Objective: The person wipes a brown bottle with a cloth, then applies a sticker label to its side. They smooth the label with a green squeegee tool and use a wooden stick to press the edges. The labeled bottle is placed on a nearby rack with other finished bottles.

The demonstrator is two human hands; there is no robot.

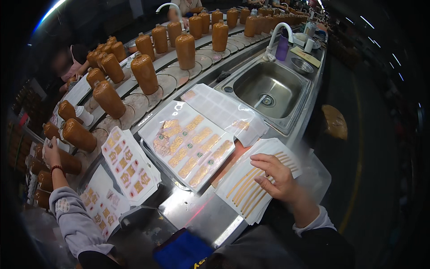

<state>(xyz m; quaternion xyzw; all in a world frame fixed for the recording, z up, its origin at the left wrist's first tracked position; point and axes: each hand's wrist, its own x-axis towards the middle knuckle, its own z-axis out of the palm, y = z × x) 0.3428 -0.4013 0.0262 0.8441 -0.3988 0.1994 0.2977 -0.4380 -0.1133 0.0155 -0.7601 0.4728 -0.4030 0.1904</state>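
Observation:
At the far left, my left hand (52, 156) is closed around the neck end of a brown bottle (68, 162), which partly hides behind it. My right hand (277, 178) hovers over or rests on a stack of white sheets with narrow gold strips (244, 190); whether it touches them I cannot tell. Its fingers are stretched, the thumb apart, with nothing visible between them. Left of that stack lies a sheet of gold label stickers (190, 150) on a tray. Closer to my left arm are red-and-gold label sheets (130, 165) and another label sheet (104, 204).
Rows of brown bottles (185, 51) stand on round plates of a curved conveyor (168, 83). A steel sink (268, 89) with a white faucet (278, 28) lies beyond the sheets. A purple bottle (281, 48) and a metal bowl (302, 66) are beside it. Other people work across the line.

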